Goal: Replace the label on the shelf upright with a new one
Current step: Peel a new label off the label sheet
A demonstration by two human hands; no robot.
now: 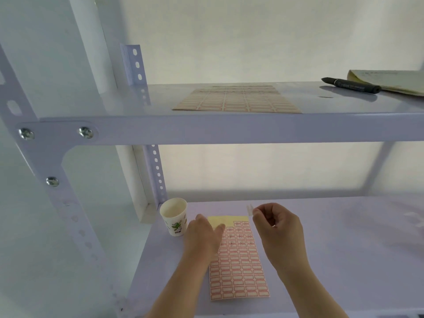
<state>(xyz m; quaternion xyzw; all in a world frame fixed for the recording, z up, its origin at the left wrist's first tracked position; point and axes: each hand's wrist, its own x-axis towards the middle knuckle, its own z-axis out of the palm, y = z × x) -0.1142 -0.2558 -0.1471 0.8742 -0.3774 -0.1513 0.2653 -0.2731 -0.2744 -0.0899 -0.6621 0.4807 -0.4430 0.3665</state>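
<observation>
A sheet of red-bordered labels (238, 271) lies on the lower shelf (344, 260); its top left corner shows bare yellow backing. My left hand (204, 235) rests flat on the sheet's upper left part, fingers apart. My right hand (277, 228) is raised just above the sheet's top right corner, thumb and finger pinching a small white label (249, 210). The pale front-left shelf upright (68, 203), with holes and bolts, runs down the left side. I cannot make out any label stuck on it.
A paper cup (174, 216) stands left of the sheet, near the rear upright (156, 171). On the upper shelf (229, 129) lie a second label sheet (236, 99), a black marker (351, 85) and a notepad (390, 81).
</observation>
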